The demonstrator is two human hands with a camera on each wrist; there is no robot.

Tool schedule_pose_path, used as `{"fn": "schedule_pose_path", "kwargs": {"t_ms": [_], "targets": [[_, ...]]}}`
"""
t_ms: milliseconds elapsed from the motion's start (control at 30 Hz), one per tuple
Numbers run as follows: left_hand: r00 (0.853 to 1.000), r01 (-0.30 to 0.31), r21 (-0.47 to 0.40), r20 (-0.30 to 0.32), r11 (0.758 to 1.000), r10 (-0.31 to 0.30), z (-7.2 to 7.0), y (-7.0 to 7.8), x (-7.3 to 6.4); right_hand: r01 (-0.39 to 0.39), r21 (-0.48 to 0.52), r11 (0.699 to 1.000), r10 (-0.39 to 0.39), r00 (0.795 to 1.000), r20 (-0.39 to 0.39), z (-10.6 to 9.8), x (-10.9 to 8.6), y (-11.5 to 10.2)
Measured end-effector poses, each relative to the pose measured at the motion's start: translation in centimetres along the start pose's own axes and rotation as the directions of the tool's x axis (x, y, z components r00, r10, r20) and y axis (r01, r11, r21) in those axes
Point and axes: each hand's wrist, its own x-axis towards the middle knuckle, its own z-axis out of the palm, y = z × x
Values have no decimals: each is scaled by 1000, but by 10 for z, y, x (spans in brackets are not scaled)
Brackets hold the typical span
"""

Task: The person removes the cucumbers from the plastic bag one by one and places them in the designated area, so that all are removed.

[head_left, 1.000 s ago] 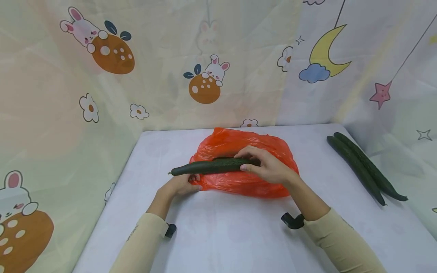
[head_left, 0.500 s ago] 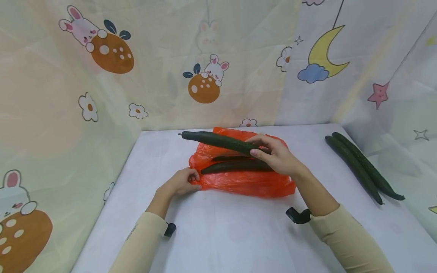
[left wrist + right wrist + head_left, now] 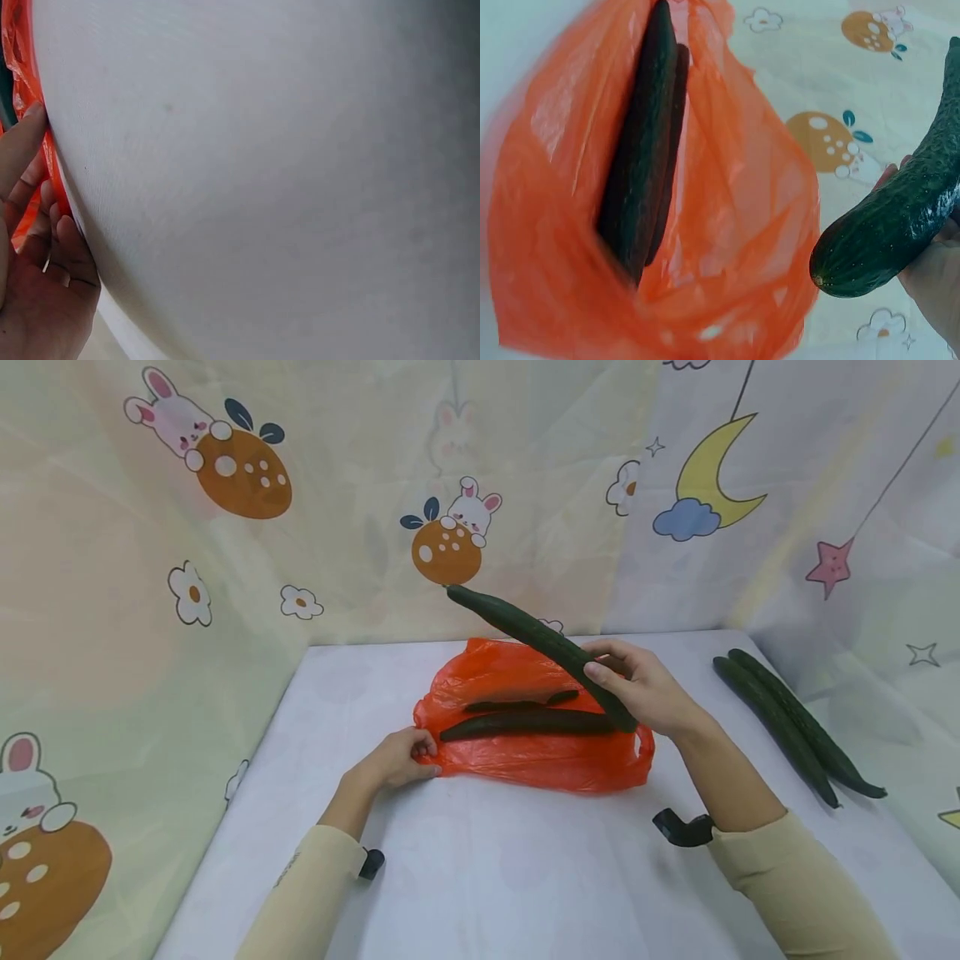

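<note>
My right hand (image 3: 643, 689) grips a long dark green cucumber (image 3: 536, 635) near its lower end, tilted up to the left above the bag. In the right wrist view the blunt end of that cucumber (image 3: 881, 244) points toward the camera. Below it, a red plastic bag (image 3: 525, 764) lies on the table with its mouth spread. Two more cucumbers lie in the bag; the nearer cucumber (image 3: 525, 724) shows best, the other is partly covered. My left hand (image 3: 396, 760) pinches the bag's left edge between thumb and fingers. The left wrist view shows this hand (image 3: 52, 277) at the red plastic.
Two cucumbers (image 3: 787, 727) lie side by side on the right of the white table (image 3: 480, 877). A cloth backdrop (image 3: 352, 510) with printed rabbits and flowers stands behind and at the sides. A black wrist mount (image 3: 682, 828) sits at the right cuff.
My right hand has lifted the cucumber off the bag and swung it up and to the right, uncovering the cucumbers inside. My left hand stays at the bag's left edge.
</note>
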Motion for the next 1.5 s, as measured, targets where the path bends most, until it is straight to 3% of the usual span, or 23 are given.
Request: {"fn": "schedule_pose_path", "kwargs": {"t_ms": [300,600,867,1300,1500], "targets": [[1000,-7,-2,16,1000,7,-1,2,2,-36,16,999,38,989,-143,-20,-17,10],[1000,16,-13,13,1000,-16,0,0,2,-216,5,976,207,931,-300,-32,-27,29],[1000,-2,-7,13,1000,3,0,-1,4,-324,-12,946,303,896,-326,-46,-39,53],[1000,-10,-2,8,1000,10,-2,-3,3,-427,-10,904,392,839,-377,-65,-55,81],[1000,-11,4,13,1000,11,-2,-2,3,-447,-5,894,411,828,-382,-71,-60,95]]}}
